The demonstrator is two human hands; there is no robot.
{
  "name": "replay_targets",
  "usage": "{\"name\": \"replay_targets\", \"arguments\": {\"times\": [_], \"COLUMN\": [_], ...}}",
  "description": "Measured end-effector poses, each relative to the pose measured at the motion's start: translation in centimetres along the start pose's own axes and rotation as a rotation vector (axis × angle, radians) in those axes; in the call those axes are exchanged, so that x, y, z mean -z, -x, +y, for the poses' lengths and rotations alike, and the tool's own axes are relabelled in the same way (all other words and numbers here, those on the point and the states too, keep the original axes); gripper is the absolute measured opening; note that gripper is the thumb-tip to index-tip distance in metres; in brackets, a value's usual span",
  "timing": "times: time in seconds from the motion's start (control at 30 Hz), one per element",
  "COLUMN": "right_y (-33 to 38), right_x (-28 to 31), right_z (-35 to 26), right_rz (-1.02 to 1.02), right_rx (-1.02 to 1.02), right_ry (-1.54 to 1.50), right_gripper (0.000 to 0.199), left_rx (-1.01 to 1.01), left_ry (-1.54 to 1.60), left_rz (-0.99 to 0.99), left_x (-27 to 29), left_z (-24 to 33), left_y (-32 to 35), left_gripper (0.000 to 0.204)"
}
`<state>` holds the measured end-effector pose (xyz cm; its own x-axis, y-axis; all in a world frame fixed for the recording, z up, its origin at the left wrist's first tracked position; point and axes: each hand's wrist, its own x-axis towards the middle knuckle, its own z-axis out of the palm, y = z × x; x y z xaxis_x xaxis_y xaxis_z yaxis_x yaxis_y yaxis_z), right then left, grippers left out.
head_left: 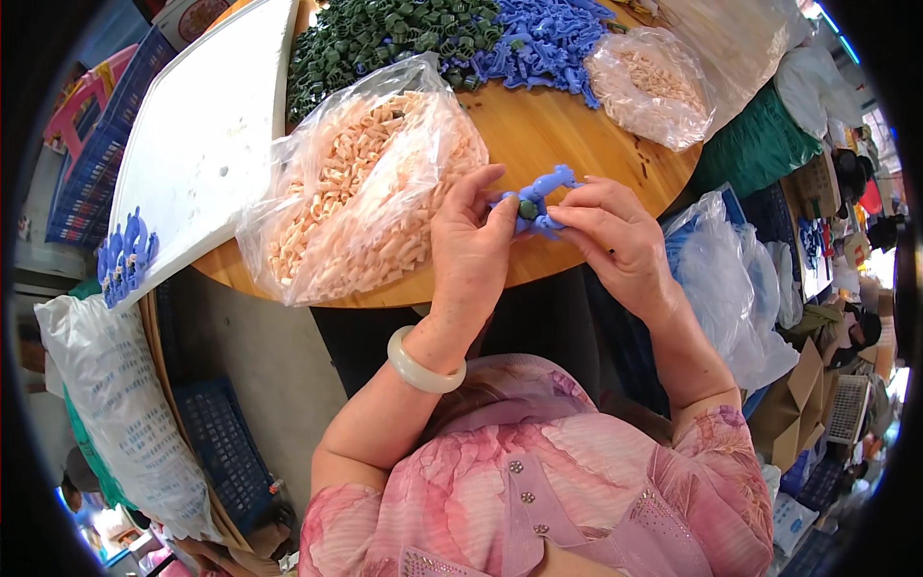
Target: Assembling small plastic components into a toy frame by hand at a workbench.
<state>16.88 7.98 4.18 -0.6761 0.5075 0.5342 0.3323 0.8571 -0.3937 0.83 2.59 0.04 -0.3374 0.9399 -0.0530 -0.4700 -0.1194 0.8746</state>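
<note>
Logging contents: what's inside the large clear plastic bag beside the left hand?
The clear plastic bag holds many small, curved peach pieces. Anything beneath the visible layer is covered and can't be seen.

The left hand [471, 236] and right hand [620, 234] held a blue plastic figurine [548, 186] above the near side of the wooden desk [534, 125]. A clear bag [423, 75] of peach pieces [351, 159] lay left; dark green pieces [385, 40] and blue parts [548, 48] were heaped far. Blue figurines [126, 255] clustered at a white board's [207, 130] near-left edge.
</note>
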Motion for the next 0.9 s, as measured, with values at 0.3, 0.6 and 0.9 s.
{"name": "replay_targets", "arguments": {"times": [0.3,0.6,0.9], "right_y": [-0.2,0.1,0.6], "right_x": [-0.3,-0.8,-0.9], "right_z": [-0.9,-0.8,-0.5], "right_rz": [0.016,0.036,0.043], "right_rx": [0.012,0.033,0.041], "right_ry": [0.081,0.088,0.066], "right_gripper": [0.025,0.024,0.021], "left_rx": [0.006,0.024,0.008], "left_ry": [-0.021,-0.031,-0.065], "left_rz": [-0.006,-0.003,-0.029], "left_x": [0.0,-0.1,0.0], "left_z": [-0.1,0.1,-0.1], "left_y": [-0.1,-0.1,0.1], "left_gripper": [0.029,0.031,0.028]}}
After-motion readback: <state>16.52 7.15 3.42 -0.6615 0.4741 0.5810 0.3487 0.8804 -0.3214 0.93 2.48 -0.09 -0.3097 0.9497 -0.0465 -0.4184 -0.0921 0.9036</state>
